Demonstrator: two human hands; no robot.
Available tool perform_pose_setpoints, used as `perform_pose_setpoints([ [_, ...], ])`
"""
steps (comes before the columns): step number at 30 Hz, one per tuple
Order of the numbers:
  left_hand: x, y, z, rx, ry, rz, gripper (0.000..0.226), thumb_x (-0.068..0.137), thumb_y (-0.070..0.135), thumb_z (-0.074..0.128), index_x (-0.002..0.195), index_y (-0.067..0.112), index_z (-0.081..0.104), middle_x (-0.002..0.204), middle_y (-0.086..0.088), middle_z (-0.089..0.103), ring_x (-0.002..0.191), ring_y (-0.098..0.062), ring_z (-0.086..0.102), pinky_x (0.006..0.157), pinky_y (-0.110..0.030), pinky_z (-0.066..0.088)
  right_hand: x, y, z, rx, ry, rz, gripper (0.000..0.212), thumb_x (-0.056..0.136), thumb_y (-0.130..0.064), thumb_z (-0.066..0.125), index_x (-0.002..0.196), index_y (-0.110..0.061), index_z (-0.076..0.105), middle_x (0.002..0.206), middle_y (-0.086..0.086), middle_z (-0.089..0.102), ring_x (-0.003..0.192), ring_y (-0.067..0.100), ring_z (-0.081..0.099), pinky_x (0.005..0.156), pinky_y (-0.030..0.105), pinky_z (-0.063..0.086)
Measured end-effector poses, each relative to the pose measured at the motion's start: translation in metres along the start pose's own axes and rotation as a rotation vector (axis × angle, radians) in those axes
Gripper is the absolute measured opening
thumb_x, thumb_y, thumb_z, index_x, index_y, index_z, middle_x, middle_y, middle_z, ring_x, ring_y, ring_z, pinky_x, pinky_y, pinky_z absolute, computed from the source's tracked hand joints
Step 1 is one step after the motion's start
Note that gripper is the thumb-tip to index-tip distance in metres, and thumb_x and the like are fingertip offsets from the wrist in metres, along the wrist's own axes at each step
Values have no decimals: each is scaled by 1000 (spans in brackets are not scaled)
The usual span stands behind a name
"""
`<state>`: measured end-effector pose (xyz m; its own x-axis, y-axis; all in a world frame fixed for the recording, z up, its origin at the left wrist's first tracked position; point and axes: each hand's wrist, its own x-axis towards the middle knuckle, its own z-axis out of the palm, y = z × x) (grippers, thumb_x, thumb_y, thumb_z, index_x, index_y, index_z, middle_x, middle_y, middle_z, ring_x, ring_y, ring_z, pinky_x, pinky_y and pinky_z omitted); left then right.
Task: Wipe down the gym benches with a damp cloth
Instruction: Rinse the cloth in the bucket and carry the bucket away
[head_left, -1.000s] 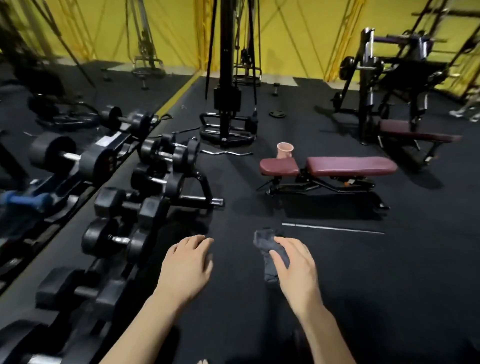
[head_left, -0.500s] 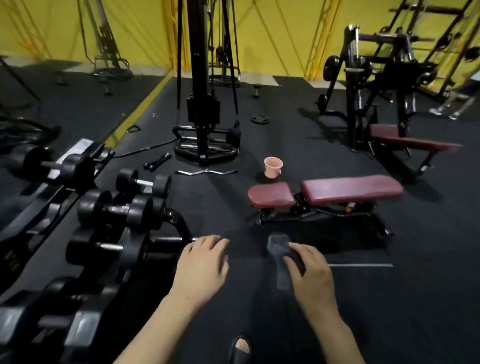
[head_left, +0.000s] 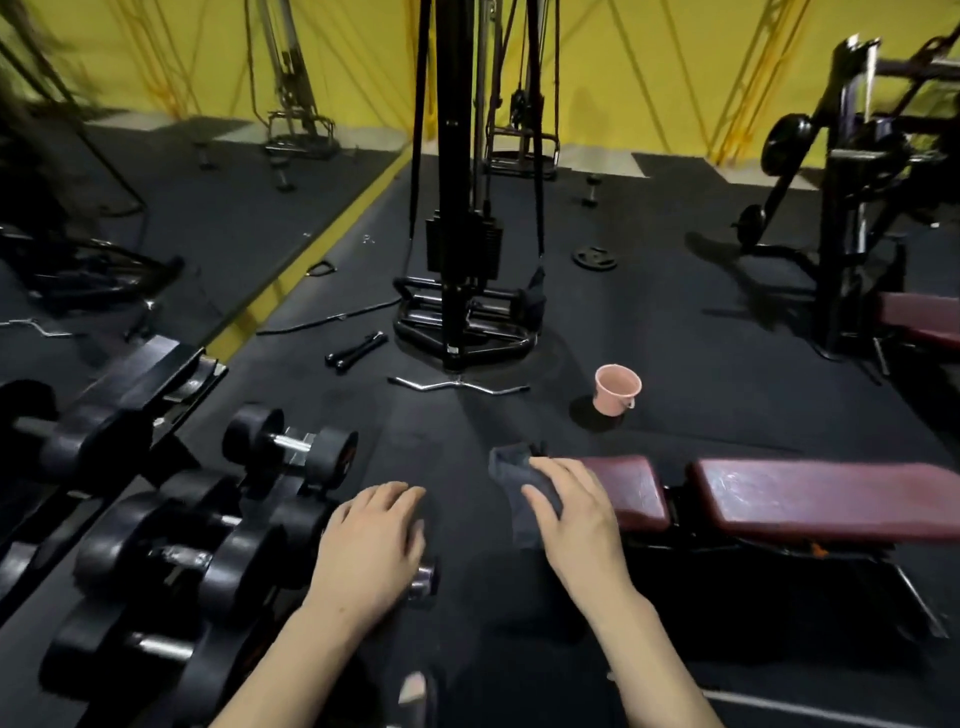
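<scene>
One dark grey crumpled cloth (head_left: 519, 480), clamped in right hand (head_left: 576, 514) fingers; maroon padded bench (head_left: 810, 499) just right, long axis left-to-right. Left hand (head_left: 371, 545) empty, fingers relaxed, farther away.

— Where are you looking from?
— From your own head, wide-angle, facing forward and down over your left hand (head_left: 371, 551) and right hand (head_left: 574, 519), which sit close below the lens.
— How far does it reach?
— Past the bench (head_left: 810, 499) to the yellow wall (head_left: 649, 67). There is only this one view.
</scene>
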<state>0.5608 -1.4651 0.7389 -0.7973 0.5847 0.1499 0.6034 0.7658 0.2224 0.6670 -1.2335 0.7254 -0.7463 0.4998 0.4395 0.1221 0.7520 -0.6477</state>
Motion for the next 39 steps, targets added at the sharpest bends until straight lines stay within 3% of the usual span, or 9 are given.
perform_pose_setpoints([
  [4,121,-10,30,-16,-4,9,42,89,39,49,125,28,68,124,10,67,118,-18,63,94,-41,53,105,52,43,-4,11,-3,29,93,-19,72,121,-14,72,118,-3,68,107,24,63,94,50,55],
  [7,226,-18,50,-3,-19,67,37,94,35,55,128,28,66,127,10,66,119,-18,62,95,-39,51,189,89,70,-38,46,11,29,92,-17,73,121,-15,71,117,-1,69,106,28,65,92,54,55],
  [14,457,5,79,-3,-132,297,40,98,34,54,136,26,60,135,9,62,124,-20,58,99,-39,48,341,171,86,-95,167,163,31,91,-12,78,122,-13,71,119,-1,70,112,22,64,100,43,51],
  [24,694,42,198,12,-246,503,39,94,31,58,131,23,65,129,8,65,117,-20,62,94,-39,51,486,335,160,-125,260,351,32,90,-6,79,121,-9,72,115,3,71,107,25,67,97,45,55],
  [31,889,86,298,70,-331,647,40,93,34,54,128,21,67,122,5,68,111,-21,65,90,-41,56,628,468,219,-107,287,426,32,92,-12,78,123,-10,72,118,3,71,110,20,65,102,28,49],
  [34,949,113,328,23,-351,674,47,92,40,42,126,21,68,120,4,68,107,-23,66,86,-42,57,664,506,227,-67,289,472,32,94,-14,76,126,-12,71,120,0,71,112,18,65,102,33,50],
  [39,1011,152,378,-103,-477,650,34,100,32,56,133,25,62,128,9,64,117,-17,60,96,-37,50,692,547,224,23,360,660,32,94,-16,76,125,-15,69,118,-4,73,110,14,67,99,35,54],
])
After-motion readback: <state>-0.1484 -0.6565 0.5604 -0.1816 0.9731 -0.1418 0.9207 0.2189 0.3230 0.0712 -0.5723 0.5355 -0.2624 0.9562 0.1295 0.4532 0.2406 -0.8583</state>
